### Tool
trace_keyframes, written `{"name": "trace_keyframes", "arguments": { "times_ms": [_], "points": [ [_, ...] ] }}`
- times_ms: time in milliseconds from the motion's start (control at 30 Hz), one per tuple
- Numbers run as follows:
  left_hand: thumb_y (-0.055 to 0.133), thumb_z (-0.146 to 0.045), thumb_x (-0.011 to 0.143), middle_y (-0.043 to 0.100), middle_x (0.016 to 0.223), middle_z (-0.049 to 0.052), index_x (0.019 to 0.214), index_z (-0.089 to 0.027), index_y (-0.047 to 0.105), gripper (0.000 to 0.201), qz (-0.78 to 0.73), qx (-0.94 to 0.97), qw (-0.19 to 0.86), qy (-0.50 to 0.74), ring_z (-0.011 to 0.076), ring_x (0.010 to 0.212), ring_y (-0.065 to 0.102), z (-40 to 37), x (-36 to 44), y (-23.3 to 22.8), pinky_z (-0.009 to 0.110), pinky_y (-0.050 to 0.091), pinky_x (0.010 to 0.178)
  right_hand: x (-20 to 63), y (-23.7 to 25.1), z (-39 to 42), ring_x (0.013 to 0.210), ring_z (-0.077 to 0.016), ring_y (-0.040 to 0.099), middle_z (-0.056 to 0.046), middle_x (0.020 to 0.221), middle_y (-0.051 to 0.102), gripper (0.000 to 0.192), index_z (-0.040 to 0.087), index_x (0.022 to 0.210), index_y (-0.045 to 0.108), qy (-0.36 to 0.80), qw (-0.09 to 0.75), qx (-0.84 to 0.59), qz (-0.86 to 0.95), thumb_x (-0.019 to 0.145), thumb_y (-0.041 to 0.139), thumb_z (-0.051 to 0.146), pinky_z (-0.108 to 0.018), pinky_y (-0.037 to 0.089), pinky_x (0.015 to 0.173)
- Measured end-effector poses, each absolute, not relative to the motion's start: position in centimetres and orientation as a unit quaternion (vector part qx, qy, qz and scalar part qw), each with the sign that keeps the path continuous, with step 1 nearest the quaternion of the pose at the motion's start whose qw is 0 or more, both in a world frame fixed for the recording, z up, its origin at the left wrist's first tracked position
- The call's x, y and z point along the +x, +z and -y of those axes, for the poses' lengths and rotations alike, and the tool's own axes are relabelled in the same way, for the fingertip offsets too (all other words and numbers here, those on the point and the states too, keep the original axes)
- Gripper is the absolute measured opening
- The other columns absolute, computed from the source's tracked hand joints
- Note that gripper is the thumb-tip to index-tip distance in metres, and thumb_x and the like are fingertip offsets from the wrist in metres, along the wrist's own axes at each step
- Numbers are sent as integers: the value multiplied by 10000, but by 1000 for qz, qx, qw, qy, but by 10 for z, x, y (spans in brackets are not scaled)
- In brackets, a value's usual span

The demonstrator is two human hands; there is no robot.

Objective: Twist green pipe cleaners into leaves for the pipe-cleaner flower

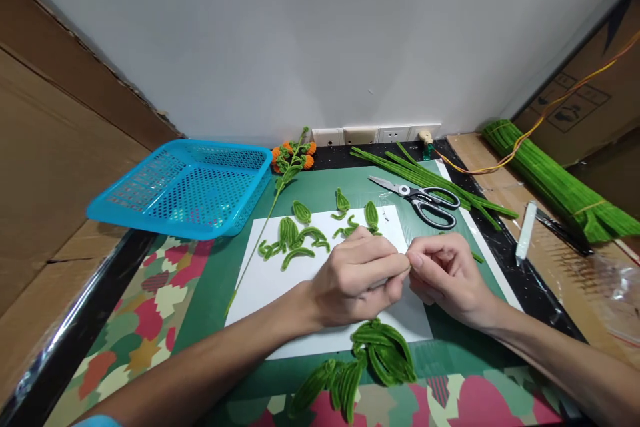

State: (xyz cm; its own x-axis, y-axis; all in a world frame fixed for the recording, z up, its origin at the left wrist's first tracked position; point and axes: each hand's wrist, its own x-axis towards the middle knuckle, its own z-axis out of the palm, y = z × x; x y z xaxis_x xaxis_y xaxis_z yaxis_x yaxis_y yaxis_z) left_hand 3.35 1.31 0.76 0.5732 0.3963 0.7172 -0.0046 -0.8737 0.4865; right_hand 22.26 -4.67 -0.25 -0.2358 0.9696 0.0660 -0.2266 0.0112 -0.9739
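My left hand [367, 273] and my right hand [450, 273] meet above the white paper [320, 337], fingertips pinched together. Whatever lies between them is hidden or too small to make out. Just behind my left hand, green fuzzy pipe-cleaner leaves [289, 232] and short curled pieces [299, 255] are spread over the paper. Larger bundled leaves [385, 350] lie nearer me, below the hands. Beyond my right hand rest black-and-grey scissors [420, 199], blades slightly apart. Beside them are several loose green pipe cleaners [435, 177].
A blue plastic basket [245, 203] stands at the left. An orange-and-green pipe-cleaner flower stem [280, 187] leans at the back. On the right lie a thick bundle of green pipe cleaners [555, 177] and a white-handled tool [526, 233]. Sockets [360, 137] and a yellow cable [540, 123] line the wall.
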Motion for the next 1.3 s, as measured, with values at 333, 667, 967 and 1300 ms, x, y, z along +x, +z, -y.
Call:
{"name": "trace_keyframes", "arguments": {
  "times_ms": [333,667,967,1300],
  "points": [
    [614,-329,1038,578,808,1,888,-177,670,221,-292,683,577,338,142,765,528,-8,39,3,273,407,721,247,-9,28,571,-111,436,38,687,521,157,196,950,620,312,410,-413,752,1066,528,247,-260,343,559],
    [616,-398,1029,565,753,-3,883,-163,618,277,-289,545,718,322,130,699,519,-16,40,-9,264,405,687,244,-8,19,513,-100,408,42,654,519,302,193,886,601,488,480,-433,586,1082,553,416,-248,306,482],
    [709,-421,982,569,891,-14,1262,-232,557,371,-303,564,700,316,139,795,552,-10,40,-8,256,435,725,238,-11,19,493,-87,395,45,595,521,408,186,759,579,493,472,-458,570,1050,618,469,-244,293,482],
    [578,-441,1054,571,794,-14,944,-174,644,296,-344,646,614,295,128,696,494,-9,42,-8,256,394,651,241,-11,22,501,-102,415,33,557,498,545,193,636,535,441,439,-492,609,1075,544,516,-262,315,503]
  ]
}}
